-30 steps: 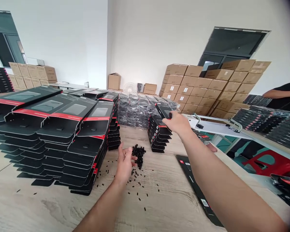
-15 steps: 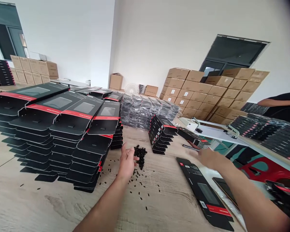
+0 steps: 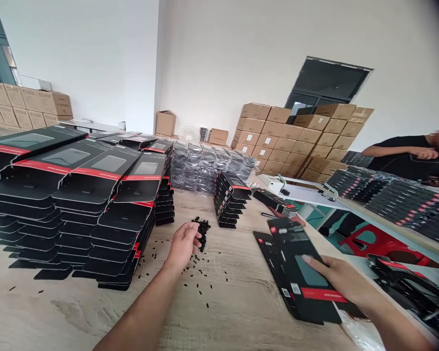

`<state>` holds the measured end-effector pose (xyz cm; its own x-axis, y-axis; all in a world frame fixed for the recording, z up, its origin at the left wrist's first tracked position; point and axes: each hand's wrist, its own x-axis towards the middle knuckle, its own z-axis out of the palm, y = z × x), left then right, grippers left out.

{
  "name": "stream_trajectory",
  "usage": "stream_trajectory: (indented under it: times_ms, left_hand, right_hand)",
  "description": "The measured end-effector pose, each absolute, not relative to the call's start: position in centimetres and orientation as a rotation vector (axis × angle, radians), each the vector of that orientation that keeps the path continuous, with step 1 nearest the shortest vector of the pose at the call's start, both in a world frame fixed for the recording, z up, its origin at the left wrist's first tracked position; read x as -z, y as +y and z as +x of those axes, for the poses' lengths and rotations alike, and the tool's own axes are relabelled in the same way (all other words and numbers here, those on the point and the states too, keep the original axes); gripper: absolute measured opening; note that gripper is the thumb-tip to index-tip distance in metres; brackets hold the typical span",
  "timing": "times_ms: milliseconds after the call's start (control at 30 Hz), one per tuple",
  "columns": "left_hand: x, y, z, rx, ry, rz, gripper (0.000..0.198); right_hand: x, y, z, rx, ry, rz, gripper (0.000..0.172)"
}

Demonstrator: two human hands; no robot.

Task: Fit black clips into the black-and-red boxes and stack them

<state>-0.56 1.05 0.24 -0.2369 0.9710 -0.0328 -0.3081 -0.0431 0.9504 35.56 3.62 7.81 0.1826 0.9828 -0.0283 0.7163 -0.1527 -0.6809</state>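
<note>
On my left, tall stacks of flat black-and-red cartons (image 3: 106, 195) crowd the wooden bench (image 3: 219, 307). Just beside them, my left hand (image 3: 183, 245) sits half curled against a heap of small black pieces (image 3: 202, 232), with more scattered across the wood; I cannot tell whether it holds any. Further right stands a short carton stack (image 3: 229, 201), with plastic-wrapped bundles (image 3: 208, 168) and brown shipping boxes (image 3: 274, 141) behind it. My right hand (image 3: 346, 282) lies open, fingers spread, on a flat carton (image 3: 296, 273), not gripping it. At far right, a co-worker (image 3: 406, 158) in a black shirt stands beyond rows of cartons (image 3: 395, 204).
</note>
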Motion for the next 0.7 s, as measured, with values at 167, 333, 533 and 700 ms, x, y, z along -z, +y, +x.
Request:
stream_trajectory:
  times_ms: [167, 333, 533, 700]
  left_hand:
    - [-0.7, -1.1, 0.9, -1.099, 0.677, 1.096, 0.049]
    - [-0.9, -1.8, 1.1, -1.038, 0.633, 1.036, 0.041]
    - [-0.8, -0.1, -0.2, -1.405, 1.082, 0.964, 0.027]
    - [0.3, 0.8, -0.2, -1.477, 1.194, 0.981, 0.021]
  right_hand:
    - [-8.0, 2.2, 26.9, -1.070, -1.325, -1.331, 0.040]
    - [-4.0, 4.9, 17.7, -0.916, -1.648, -1.199, 0.054]
    - [-0.1, 9.3, 14.6, -0.452, -2.117, -1.630, 0.030]
    - [0.4, 10.6, 12.9, -0.346, -2.205, -1.749, 0.022]
